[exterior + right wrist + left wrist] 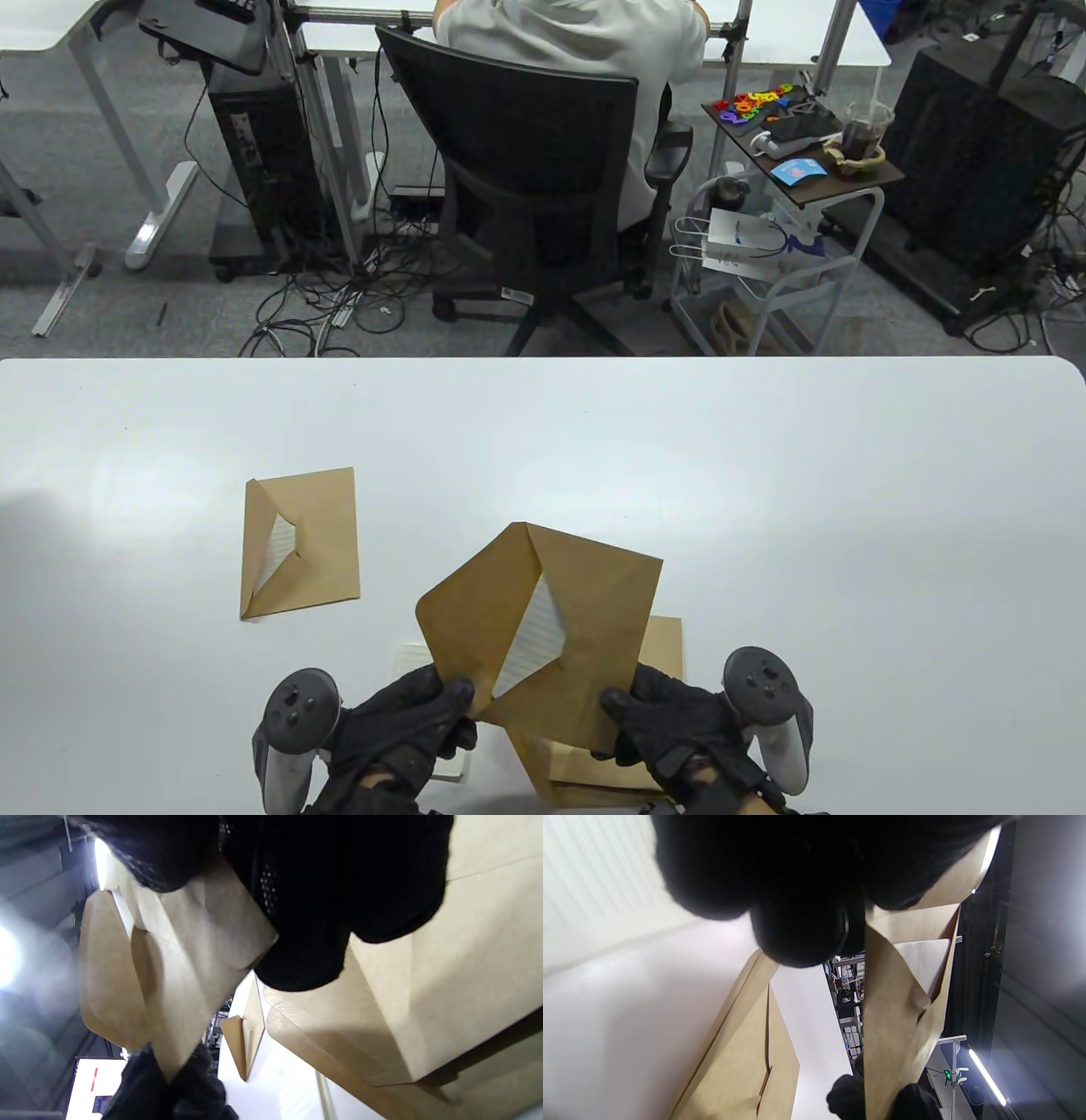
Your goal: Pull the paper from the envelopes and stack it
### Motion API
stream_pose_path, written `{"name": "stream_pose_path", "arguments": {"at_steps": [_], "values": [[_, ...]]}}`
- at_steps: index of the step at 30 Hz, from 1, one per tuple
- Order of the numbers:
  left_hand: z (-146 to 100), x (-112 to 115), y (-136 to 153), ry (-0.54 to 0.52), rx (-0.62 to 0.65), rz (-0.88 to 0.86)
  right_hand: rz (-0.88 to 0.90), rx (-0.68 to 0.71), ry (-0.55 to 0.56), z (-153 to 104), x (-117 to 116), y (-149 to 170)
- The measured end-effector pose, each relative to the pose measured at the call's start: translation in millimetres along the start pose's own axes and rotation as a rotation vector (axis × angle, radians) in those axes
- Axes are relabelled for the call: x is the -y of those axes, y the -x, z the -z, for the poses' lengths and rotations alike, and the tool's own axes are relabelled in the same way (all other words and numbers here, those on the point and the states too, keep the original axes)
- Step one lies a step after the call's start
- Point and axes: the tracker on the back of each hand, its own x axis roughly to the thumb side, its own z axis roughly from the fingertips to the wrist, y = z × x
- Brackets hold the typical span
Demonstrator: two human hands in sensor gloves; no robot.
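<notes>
From the table view, a brown envelope [556, 632] is lifted above the white tabletop [764, 526], tilted, its flap open toward the left and lined white paper [534, 632] showing through the opening. The left hand [407, 722] pinches the envelope's lower left corner near the flap, and the right hand [670, 722] grips its lower right edge. Under the raised envelope more brown envelopes [594, 764] lie flat near the front edge (how many I cannot tell), and a pale sheet [411, 658] peeks out beside the left hand. A second envelope [299, 543] lies well apart to the left, flap partly open with paper visible inside.

In the left wrist view, the gloved fingers [797, 899] of the left hand fill the top and close on the held envelope [895, 1018], whose white paper [922, 959] shows at the opening. Another envelope [738, 1069] lies flat on the tabletop below.

In the right wrist view, the right hand's fingers [322, 899] clamp the held envelope [178, 976]; the flat envelopes [445, 984] lie just beneath, and the distant envelope [244, 1039] sits farther off.
</notes>
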Motion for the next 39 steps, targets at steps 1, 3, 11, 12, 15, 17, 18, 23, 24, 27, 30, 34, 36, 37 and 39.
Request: {"name": "stream_pose_path", "arguments": {"at_steps": [1,3,11,12,15,17,18,23,24,27,30,34,36,37,39], "values": [[0.1,0.7,-0.1,0.002,0.0,0.009,0.006,-0.005,0.008,-0.1,0.7,0.4],[0.1,2.7,-0.7,0.001,0.01,0.038,0.022,-0.014,0.032,-1.1,2.4,1.6],[-15.7,-16.6,-21.1,-0.216,0.152,0.159,-0.002,-0.019,0.123,-4.6,10.4,0.7],[-18.5,-18.6,-24.2,-0.243,0.184,0.174,-0.015,-0.016,0.133,-4.9,10.8,0.3],[-28.2,-17.8,-40.2,-0.265,0.404,0.229,-0.059,0.0,0.167,-6.8,9.8,-1.6],[-27.3,-7.5,-45.4,-0.16,0.462,0.237,-0.069,0.009,0.163,-7.1,7.8,-2.5],[-25.7,-1.8,-45.8,-0.114,0.459,0.242,-0.07,0.014,0.157,-7.1,6.8,-2.8],[-16.5,18.7,-31.3,0.006,0.301,0.267,-0.032,0.075,0.13,-8.5,3.1,-6.5],[-16.3,18.7,-29.7,0.002,0.295,0.273,-0.025,0.083,0.124,-8.8,2.7,-7.2],[-17.2,20.5,-27.0,-0.025,0.265,0.289,-0.027,0.126,0.113,-10.1,0.4,-10.2],[-17.9,23.3,-26.8,-0.045,0.236,0.271,-0.054,0.185,0.117,-11.9,-1.9,-13.1],[-18.3,24.9,-26.6,-0.061,0.215,0.253,-0.081,0.256,0.118,-14.8,-4.0,-17.0],[-18.5,26.2,-26.3,-0.059,0.205,0.236,-0.106,0.288,0.126,-16.5,-5.5,-19.0],[-18.4,27.0,-26.5,-0.057,0.199,0.226,-0.115,0.304,0.124,-17.2,-6.9,-20.1],[-18.2,28.2,-26.0,-0.053,0.186,0.214,-0.129,0.326,0.116,-18.4,-9.3,-21.7]]}}
